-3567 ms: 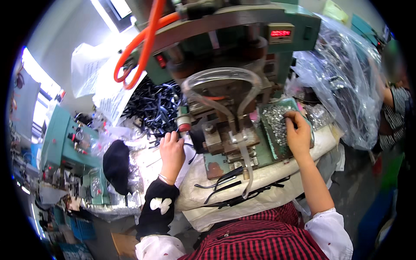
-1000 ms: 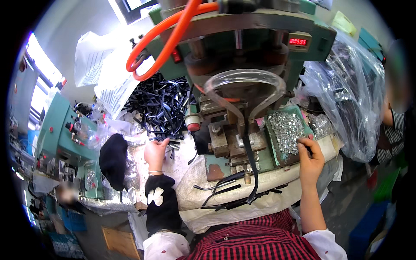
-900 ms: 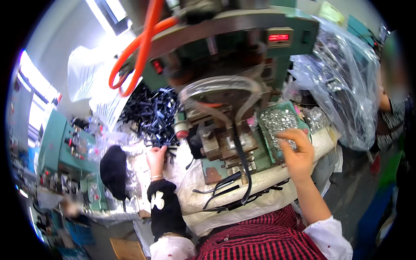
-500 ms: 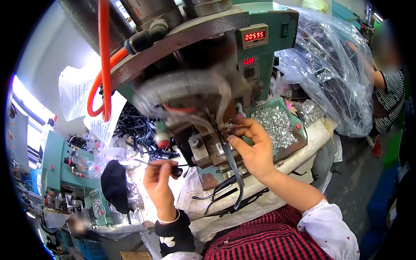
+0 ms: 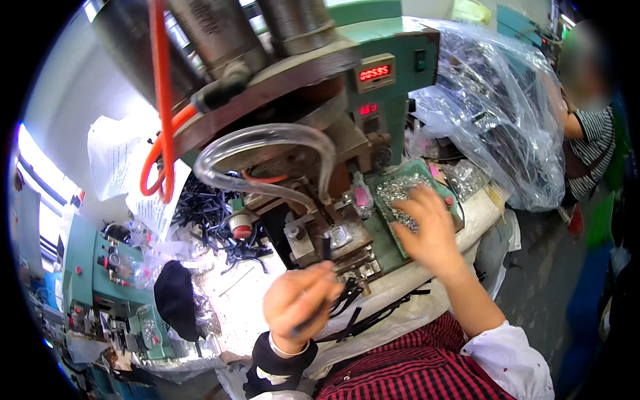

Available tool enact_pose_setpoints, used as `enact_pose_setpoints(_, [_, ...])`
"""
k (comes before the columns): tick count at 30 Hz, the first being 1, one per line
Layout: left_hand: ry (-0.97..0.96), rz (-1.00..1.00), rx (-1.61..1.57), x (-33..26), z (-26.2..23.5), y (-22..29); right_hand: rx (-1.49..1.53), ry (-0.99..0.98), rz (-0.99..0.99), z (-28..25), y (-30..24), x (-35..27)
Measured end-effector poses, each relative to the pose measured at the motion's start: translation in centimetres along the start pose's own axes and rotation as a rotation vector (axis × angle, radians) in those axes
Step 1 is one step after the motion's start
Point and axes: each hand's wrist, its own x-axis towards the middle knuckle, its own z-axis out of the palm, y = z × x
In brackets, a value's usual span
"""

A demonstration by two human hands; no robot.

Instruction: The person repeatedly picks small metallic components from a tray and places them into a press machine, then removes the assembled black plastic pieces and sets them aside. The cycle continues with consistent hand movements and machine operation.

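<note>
Your left hand [image 5: 301, 303], frame centre, is closed on a black strip [image 5: 325, 253] at the press die [image 5: 337, 240]. Your right hand [image 5: 427, 230] spreads open over the tray [image 5: 390, 233] of metal bits. Fingers near the die risk pinching.
</note>
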Motion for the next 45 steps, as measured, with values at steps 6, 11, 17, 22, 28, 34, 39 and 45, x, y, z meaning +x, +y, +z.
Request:
enact_pose_setpoints(6, [-0.145,0.292,0.189,0.4,2.4,-1.0,-0.104,0.123,-0.022,2.8,6.0,-0.7])
enact_pose_setpoints(11, [-0.104,0.334,0.165,-0.3,3.6,-2.6,0.096,0.136,0.161,3.0,6.8,0.1])
enact_pose_setpoints(17, [-0.062,0.2,0.134,-0.8,3.4,-1.4,0.039,0.098,-0.27,3.5,5.1,0.8])
enact_pose_setpoints(22, [0.021,0.047,0.364,-2.8,-1.7,1.6,0.279,0.133,0.095,2.8,5.6,0.5])
enact_pose_setpoints(28, [0.071,-0.403,0.893,-6.5,-9.6,-6.7,0.553,0.158,0.262,3.1,5.9,-0.8])
enact_pose_setpoints(34, [-0.317,-0.573,0.95,-12.7,-7.3,-18.9,0.974,0.326,0.463,3.5,6.5,0.0])
enact_pose_setpoints(39, [0.022,-0.352,0.81,-13.6,-6.8,-19.2,1.181,0.433,0.536,3.2,8.9,-2.8])
enact_pose_setpoints(45, [0.427,-0.688,0.01,-9.2,-6.4,-14.2,1.112,0.391,0.601,5.7,4.6,-0.1])
